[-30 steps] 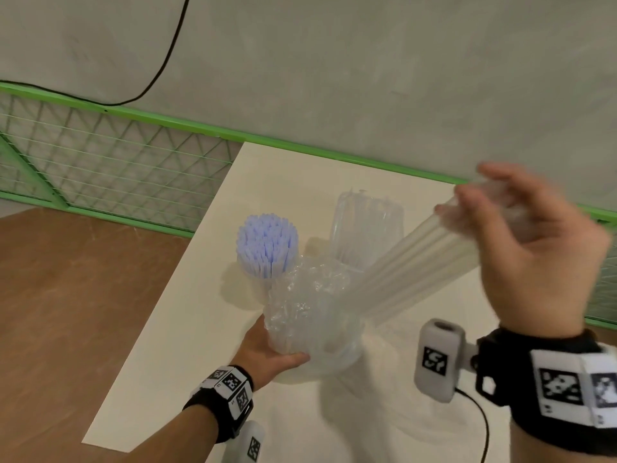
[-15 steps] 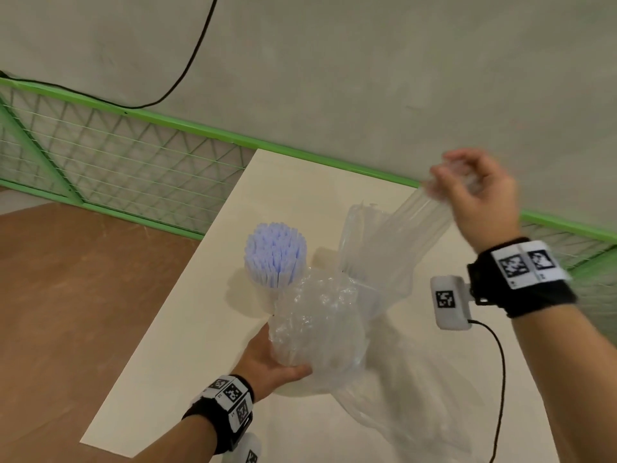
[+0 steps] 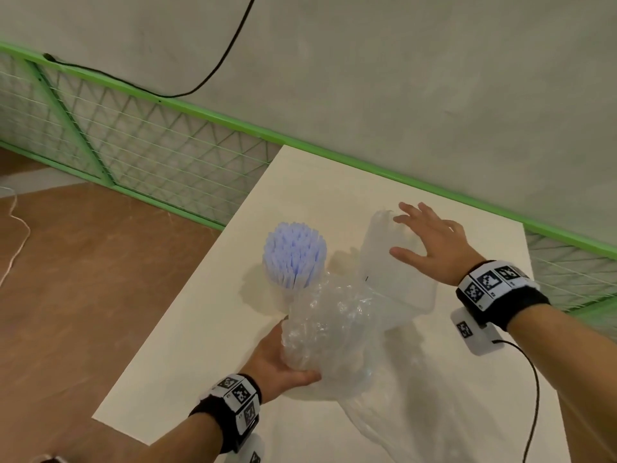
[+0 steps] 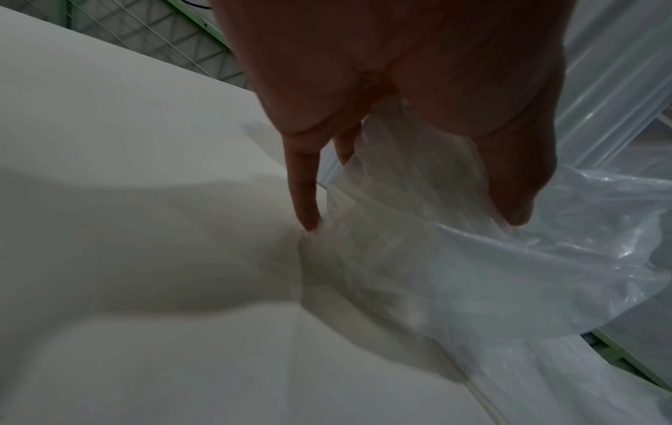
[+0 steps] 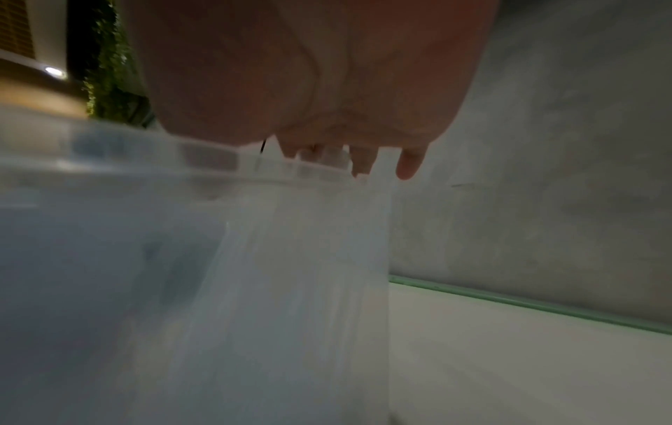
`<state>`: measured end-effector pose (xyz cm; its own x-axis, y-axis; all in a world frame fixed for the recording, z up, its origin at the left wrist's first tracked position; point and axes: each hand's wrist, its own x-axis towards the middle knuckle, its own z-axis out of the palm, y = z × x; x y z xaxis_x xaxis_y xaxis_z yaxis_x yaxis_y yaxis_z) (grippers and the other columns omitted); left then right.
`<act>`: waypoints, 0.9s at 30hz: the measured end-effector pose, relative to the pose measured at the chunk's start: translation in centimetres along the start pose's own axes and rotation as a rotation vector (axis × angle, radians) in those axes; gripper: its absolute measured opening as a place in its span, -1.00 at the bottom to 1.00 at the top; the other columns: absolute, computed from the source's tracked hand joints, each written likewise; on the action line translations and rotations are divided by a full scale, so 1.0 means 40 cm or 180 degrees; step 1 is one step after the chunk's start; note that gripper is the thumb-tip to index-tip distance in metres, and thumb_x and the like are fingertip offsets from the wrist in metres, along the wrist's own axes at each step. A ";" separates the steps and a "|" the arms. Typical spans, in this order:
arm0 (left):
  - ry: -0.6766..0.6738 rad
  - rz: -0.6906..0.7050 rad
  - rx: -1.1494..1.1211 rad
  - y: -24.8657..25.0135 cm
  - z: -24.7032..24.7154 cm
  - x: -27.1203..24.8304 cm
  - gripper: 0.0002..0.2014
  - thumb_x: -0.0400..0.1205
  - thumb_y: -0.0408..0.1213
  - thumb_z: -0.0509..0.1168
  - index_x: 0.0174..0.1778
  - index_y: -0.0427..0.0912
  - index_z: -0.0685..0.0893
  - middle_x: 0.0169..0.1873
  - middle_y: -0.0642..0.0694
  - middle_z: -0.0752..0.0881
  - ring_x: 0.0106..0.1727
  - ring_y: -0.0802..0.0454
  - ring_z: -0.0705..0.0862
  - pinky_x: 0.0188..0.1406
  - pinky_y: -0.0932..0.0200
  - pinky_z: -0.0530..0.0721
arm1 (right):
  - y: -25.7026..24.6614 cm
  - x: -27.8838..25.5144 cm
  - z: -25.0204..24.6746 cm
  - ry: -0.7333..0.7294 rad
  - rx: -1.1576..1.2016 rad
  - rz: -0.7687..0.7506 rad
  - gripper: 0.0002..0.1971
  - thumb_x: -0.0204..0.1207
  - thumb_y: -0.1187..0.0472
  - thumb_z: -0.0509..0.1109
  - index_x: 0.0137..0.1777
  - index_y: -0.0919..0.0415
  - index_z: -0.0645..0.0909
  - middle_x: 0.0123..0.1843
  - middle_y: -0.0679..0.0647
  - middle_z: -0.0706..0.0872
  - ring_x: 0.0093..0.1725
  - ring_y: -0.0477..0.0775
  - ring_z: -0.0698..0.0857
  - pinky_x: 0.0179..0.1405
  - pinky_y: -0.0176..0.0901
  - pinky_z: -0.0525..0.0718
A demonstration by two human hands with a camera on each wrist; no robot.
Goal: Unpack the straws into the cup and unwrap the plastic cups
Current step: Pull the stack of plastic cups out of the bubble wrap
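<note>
My left hand [image 3: 280,359] grips a crumpled clear plastic wrapper [image 3: 334,329] that stands on the white table [image 3: 200,329]; what it holds is hidden. In the left wrist view the thumb and fingers [image 4: 305,195] pinch the same wrapper [image 4: 454,258]. A bundle of clear straws [image 3: 380,248] stands in a clear cup [image 3: 414,295] behind the wrapper. My right hand [image 3: 430,242] hovers over the straw tops with fingers spread, holding nothing. Seen from the right wrist, the straws [image 5: 298,258] are blurred below the fingertips [image 5: 411,166]. Blue straws [image 3: 293,255] fill another cup to the left.
Loose clear plastic film [image 3: 410,412] trails over the table toward the front right. A green mesh fence [image 3: 150,152] runs behind the table, with a grey wall and a black cable [image 3: 213,75] above it. Brown floor [image 3: 83,295] lies past the table's left edge.
My right hand swung the tilted clear straw bundle upright and down into the clear cup, then let go and spread its fingers. The left hand kept its hold on the wrapper.
</note>
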<state>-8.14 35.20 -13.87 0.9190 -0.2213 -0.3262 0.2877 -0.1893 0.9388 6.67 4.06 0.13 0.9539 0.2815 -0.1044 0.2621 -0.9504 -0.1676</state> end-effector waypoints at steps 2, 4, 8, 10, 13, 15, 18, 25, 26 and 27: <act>-0.0007 0.0014 0.0007 0.003 0.001 0.000 -0.17 0.17 -0.17 0.76 0.36 0.08 0.57 0.16 0.24 0.77 0.23 0.28 0.71 0.26 0.26 0.65 | -0.014 0.016 -0.005 0.0247 0.0233 0.0055 -0.18 0.39 -0.48 0.16 0.60 -0.11 0.22 0.71 -0.20 0.15 0.67 -0.04 0.20 0.57 0.20 0.15; -0.0013 0.0028 0.0028 0.004 0.000 -0.001 -0.18 0.17 -0.17 0.76 0.36 0.07 0.58 0.16 0.24 0.77 0.23 0.28 0.71 0.24 0.28 0.64 | -0.032 0.035 -0.007 0.0339 0.0349 0.0044 -0.19 0.42 -0.43 0.26 0.61 -0.11 0.20 0.68 -0.17 0.25 0.59 0.00 0.37 0.53 0.20 0.32; -0.0013 0.0027 0.0035 0.008 0.001 -0.001 -0.19 0.17 -0.15 0.76 0.35 0.06 0.59 0.17 0.23 0.77 0.23 0.27 0.71 0.26 0.25 0.65 | -0.047 0.065 0.010 0.0554 0.0554 -0.0117 -0.53 0.62 -0.15 0.31 0.50 -0.09 0.45 0.49 -0.12 0.57 0.44 0.03 0.56 0.39 -0.10 0.46; -0.0045 0.0028 0.0031 0.011 0.001 -0.002 -0.19 0.19 -0.15 0.75 0.36 0.06 0.58 0.18 0.21 0.77 0.23 0.28 0.71 0.27 0.22 0.66 | -0.043 0.070 0.017 0.0862 0.0750 -0.0130 -0.67 0.63 -0.02 0.37 0.35 0.01 0.60 0.34 -0.05 0.70 0.30 0.04 0.66 0.26 -0.27 0.44; -0.0076 0.0024 0.0004 0.015 0.000 -0.004 -0.19 0.21 -0.17 0.74 0.39 0.07 0.57 0.18 0.22 0.76 0.24 0.28 0.71 0.28 0.20 0.66 | -0.033 0.071 0.009 0.1158 0.0984 -0.0129 -0.79 0.58 0.09 0.46 0.17 0.12 0.73 0.17 0.03 0.77 0.12 -0.02 0.69 0.14 -0.40 0.38; -0.0072 0.0012 0.0001 0.017 0.000 -0.004 -0.18 0.20 -0.15 0.74 0.39 0.08 0.57 0.18 0.24 0.75 0.24 0.27 0.71 0.30 0.17 0.66 | -0.022 0.072 0.000 0.1159 0.1008 -0.0102 -0.83 0.56 0.13 0.49 0.10 0.14 0.77 0.07 0.05 0.78 0.04 -0.01 0.68 0.09 -0.33 0.42; -0.0095 0.0015 0.0027 0.015 -0.001 -0.003 -0.17 0.21 -0.12 0.75 0.41 0.08 0.56 0.20 0.20 0.75 0.26 0.25 0.70 0.32 0.13 0.66 | -0.011 0.073 -0.015 0.1006 0.1175 0.0059 -0.86 0.53 0.15 0.52 0.05 0.13 0.79 0.00 0.03 0.79 -0.02 -0.01 0.70 0.05 -0.28 0.52; -0.0034 -0.0009 0.0026 0.011 0.000 -0.003 -0.17 0.19 -0.17 0.75 0.39 0.05 0.57 0.17 0.22 0.76 0.23 0.28 0.71 0.32 0.15 0.66 | -0.008 0.072 -0.031 0.1067 0.1389 0.0505 -0.90 0.52 0.11 0.53 -0.10 0.12 0.81 -0.11 -0.01 0.83 -0.07 -0.05 0.73 -0.06 -0.52 0.52; -0.0038 -0.0006 0.0032 0.011 0.000 -0.003 -0.18 0.20 -0.18 0.75 0.38 0.04 0.58 0.17 0.22 0.77 0.23 0.29 0.71 0.31 0.16 0.67 | -0.010 0.071 -0.030 0.1016 0.1309 0.0479 -0.91 0.50 0.10 0.54 -0.11 0.11 0.80 -0.08 -0.02 0.82 -0.04 -0.04 0.74 -0.05 -0.46 0.52; -0.0043 0.0000 0.0035 0.012 0.000 -0.003 -0.18 0.20 -0.18 0.75 0.38 0.05 0.58 0.17 0.22 0.77 0.22 0.29 0.71 0.30 0.18 0.67 | -0.013 0.074 -0.029 0.0979 0.1182 0.0409 -0.91 0.48 0.09 0.55 -0.13 0.09 0.78 -0.04 -0.02 0.79 0.00 -0.01 0.73 -0.01 -0.35 0.53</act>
<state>-8.11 35.14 -13.37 0.9153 -0.2342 -0.3277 0.2845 -0.1999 0.9376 9.53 5.23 1.05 0.9887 0.0601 0.1374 0.1232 -0.8477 -0.5159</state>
